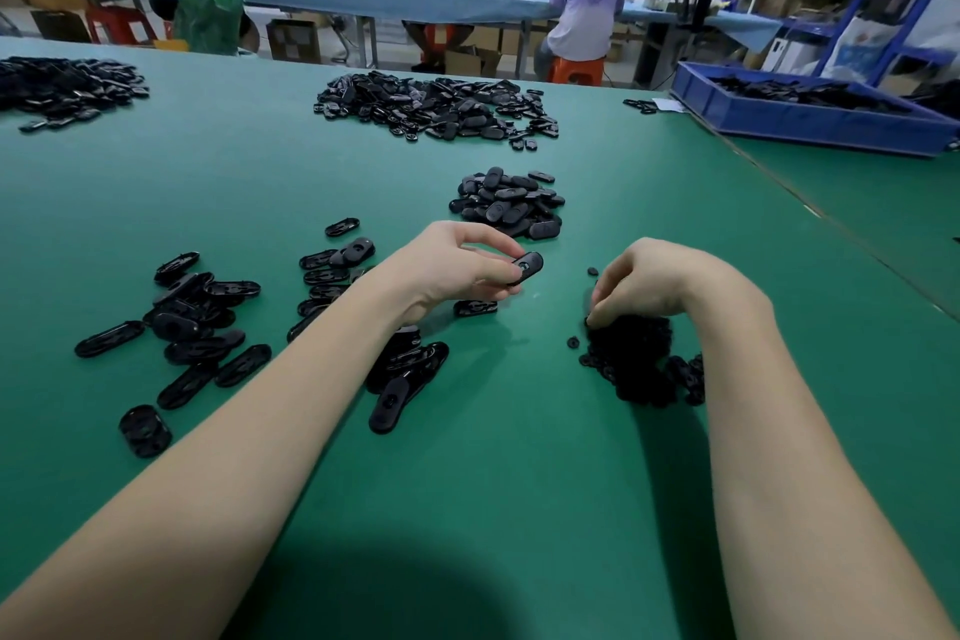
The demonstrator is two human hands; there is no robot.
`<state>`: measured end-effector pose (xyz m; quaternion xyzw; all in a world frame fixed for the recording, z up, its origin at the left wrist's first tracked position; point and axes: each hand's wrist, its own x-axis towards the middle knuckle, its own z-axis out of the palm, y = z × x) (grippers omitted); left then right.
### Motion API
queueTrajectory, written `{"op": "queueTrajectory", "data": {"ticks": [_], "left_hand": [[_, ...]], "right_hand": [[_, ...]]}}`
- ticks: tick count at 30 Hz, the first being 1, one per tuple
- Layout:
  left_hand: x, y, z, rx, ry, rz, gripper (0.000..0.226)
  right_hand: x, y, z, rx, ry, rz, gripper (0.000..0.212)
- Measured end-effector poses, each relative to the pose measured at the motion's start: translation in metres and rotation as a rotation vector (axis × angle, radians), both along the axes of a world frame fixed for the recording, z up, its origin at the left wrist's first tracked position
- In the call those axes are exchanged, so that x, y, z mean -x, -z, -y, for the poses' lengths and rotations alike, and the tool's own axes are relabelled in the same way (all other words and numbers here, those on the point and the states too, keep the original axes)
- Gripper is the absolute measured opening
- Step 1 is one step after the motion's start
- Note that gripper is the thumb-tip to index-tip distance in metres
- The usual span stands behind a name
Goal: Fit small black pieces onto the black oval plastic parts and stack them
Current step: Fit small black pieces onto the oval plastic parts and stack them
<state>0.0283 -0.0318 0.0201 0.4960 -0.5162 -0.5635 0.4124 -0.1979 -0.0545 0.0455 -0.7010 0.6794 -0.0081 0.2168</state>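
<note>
Left hand (457, 265) pinches an oval part (527, 267) above the green table (519, 457); right hand (644, 283), fingers curled, digs into the pile of small pieces (636, 364) beside it.

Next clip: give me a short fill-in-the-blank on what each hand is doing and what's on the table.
1. The left hand holds one black ____ part above the table.
2. The right hand reaches into the heap of small black pieces with its ____.
3. The table's cover is ____ in colour.

Missing words: oval; fingertips; green
</note>
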Motion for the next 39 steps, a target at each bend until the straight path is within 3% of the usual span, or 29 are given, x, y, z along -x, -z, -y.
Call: {"op": "queueTrajectory", "data": {"ticks": [12, 18, 24, 33, 39], "left_hand": [[0.003, 0.001, -0.001, 0.006, 0.023, 0.031, 0.029], [0.006, 0.002, -0.002, -0.02, -0.021, 0.039, 0.011], [0.007, 0.001, -0.001, 0.015, -0.078, 0.019, 0.01], [0.008, -0.001, -0.002, 0.061, -0.066, -0.104, 0.027], [0.008, -0.002, -0.004, 0.133, -0.084, -0.046, 0.026]], "right_hand": [[-0.002, 0.004, 0.0, 0.066, -0.025, 0.151, 0.009], [-0.004, -0.003, -0.005, 0.017, -0.073, 0.46, 0.009], [-0.011, -0.004, -0.007, 0.024, -0.086, 0.691, 0.009], [-0.012, 0.0, -0.004, 0.07, -0.047, 0.777, 0.011], [-0.015, -0.001, -0.004, 0.104, 0.019, 0.761, 0.006]]}}
